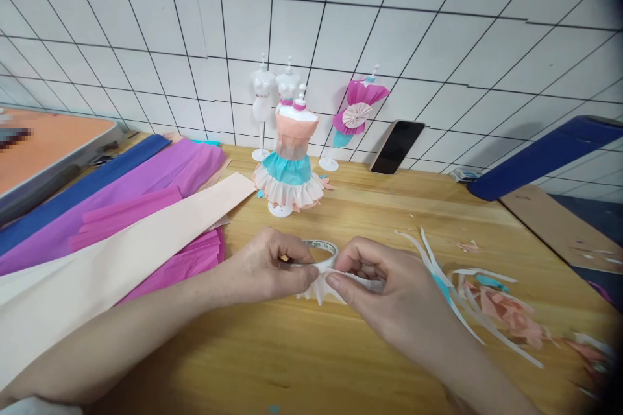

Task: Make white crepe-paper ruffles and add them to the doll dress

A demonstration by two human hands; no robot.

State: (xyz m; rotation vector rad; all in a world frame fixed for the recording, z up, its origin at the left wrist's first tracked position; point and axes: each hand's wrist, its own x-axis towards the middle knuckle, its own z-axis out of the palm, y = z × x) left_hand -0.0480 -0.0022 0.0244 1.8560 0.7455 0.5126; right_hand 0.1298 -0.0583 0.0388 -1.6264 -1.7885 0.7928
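Between my two hands, a strip of thin white crepe paper (321, 290) is bunched into small pleats. My left hand (272, 266) pinches it from the left, thumb against fingers. From the right, my right hand (384, 272) pinches the strip too, and its loose end shows under the fingers. Just behind the fingertips lies a roll of tape (327, 248), partly hidden by my hands. Past it stands a small dress form (296, 142) wearing a peach top and a ruffled skirt in turquoise and pale pink.
Crepe paper sheets (141, 227) spread over the left side. Paper scraps (506, 311) lie at the right. Along the tiled wall stand bare dress forms (263, 87), a magenta-dressed form (357, 110) and a phone (398, 147). A blue roll (545, 155) leans at the far right.
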